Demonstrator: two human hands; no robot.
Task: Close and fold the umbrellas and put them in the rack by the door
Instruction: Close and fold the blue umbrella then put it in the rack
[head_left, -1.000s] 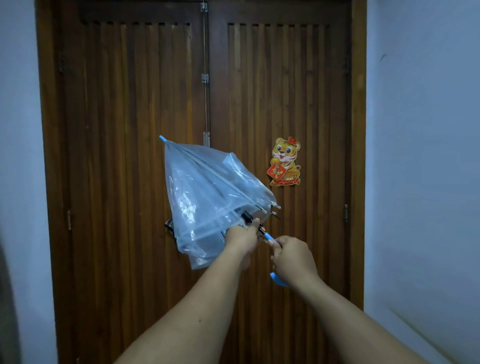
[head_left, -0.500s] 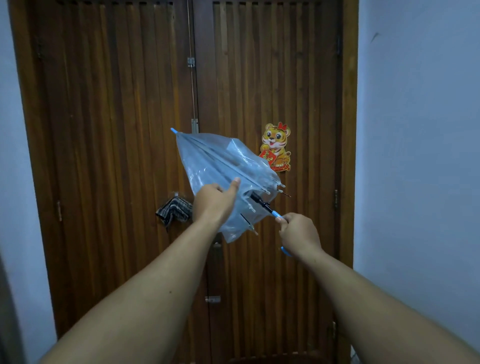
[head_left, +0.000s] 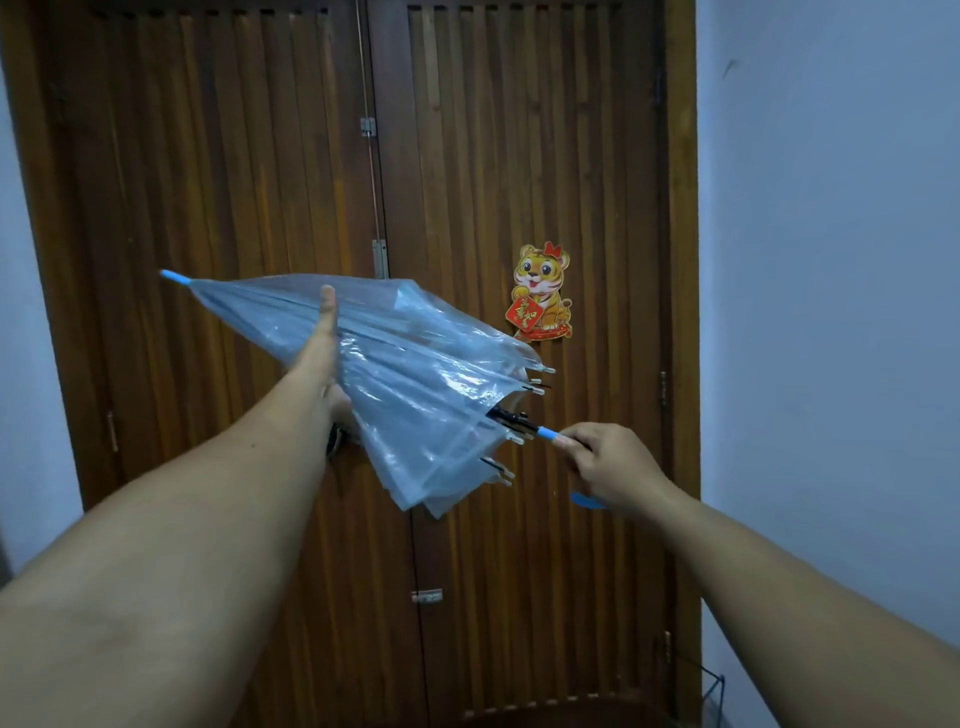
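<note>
A clear plastic umbrella (head_left: 415, 374) with a blue tip and blue handle lies nearly level in the air before the wooden door, canopy collapsed and loose. My right hand (head_left: 605, 462) grips its blue handle at the right end. My left hand (head_left: 324, 353) wraps the canopy near its middle, thumb up on the near side, fingers hidden behind the plastic. A dark folded umbrella (head_left: 335, 441) peeks out just below my left wrist, against the door.
A brown slatted double door (head_left: 234, 182) fills the view, with a tiger sticker (head_left: 540, 293) on its right leaf. Pale walls flank it. A thin wire frame (head_left: 714, 691), perhaps the rack, shows at the lower right by the wall.
The umbrella has swung from tip-up to nearly level, tip pointing left. My left hand slid up the canopy toward the tip. My right hand stayed on the handle.
</note>
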